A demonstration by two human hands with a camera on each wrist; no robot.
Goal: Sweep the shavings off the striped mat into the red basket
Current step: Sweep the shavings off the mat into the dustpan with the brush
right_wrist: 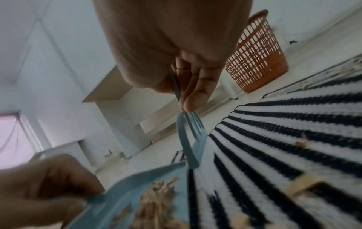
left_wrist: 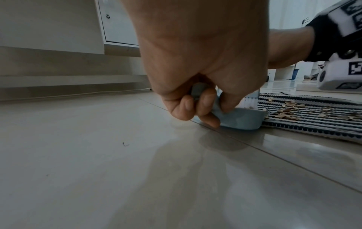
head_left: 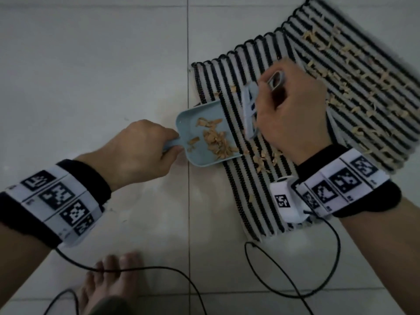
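Task is partway, prob. under half done. The left hand [head_left: 138,151] has its fingers curled round the short handle of the light-blue dustpan [head_left: 205,133], centre of the head view; the pan's open lip lies on the left edge of the striped mat [head_left: 261,194], its back end on the tiled floor [head_left: 91,64]. A small heap of shavings in the pan [head_left: 216,138] is what's collected so far.

The right hand [head_left: 293,110] pinches the handle of the matching small brush [head_left: 250,112] w/ thumb against fingers. The brush head stands just right of the pan's lip, bristles down on the mat in the left wrist view.

Still to do:
- a loose cluster of shavings [head_left: 261,158] just beside the lip, lower centre of the head view;
- the bulk, scattered shavings [head_left: 341,71] across the mat's far part, upper right of the frame, well apart from the pan;
- emptying. The red basket [right_wrist: 256,54] shows only in the right wrist view, upper right, standing on the floor beyond the mat's far edge. Whether anything is in it yet I can't tell.

Judgement: several more passes needed, then carry the pan to the basket.
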